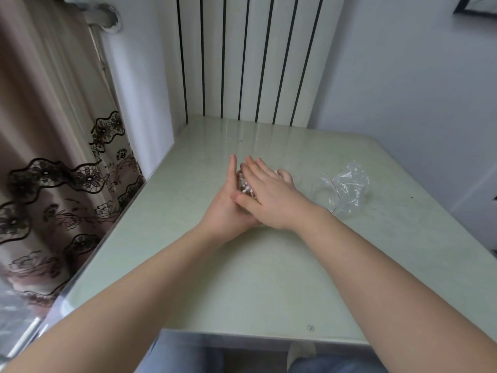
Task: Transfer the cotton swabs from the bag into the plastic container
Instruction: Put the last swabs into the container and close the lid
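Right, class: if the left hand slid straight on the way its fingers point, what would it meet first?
Ahead of the left hand lies only bare table; past its far edge stands the ribbed radiator, probably the first thing met, though depth is unclear.

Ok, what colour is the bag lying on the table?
The bag is clear plastic with a thin red strip; the head view shows it.

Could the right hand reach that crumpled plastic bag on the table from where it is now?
Probably yes. The plastic bag lies just right of the right hand, with bare table between them. That hand rests flat over the cotton swabs, though, and would have to leave them.
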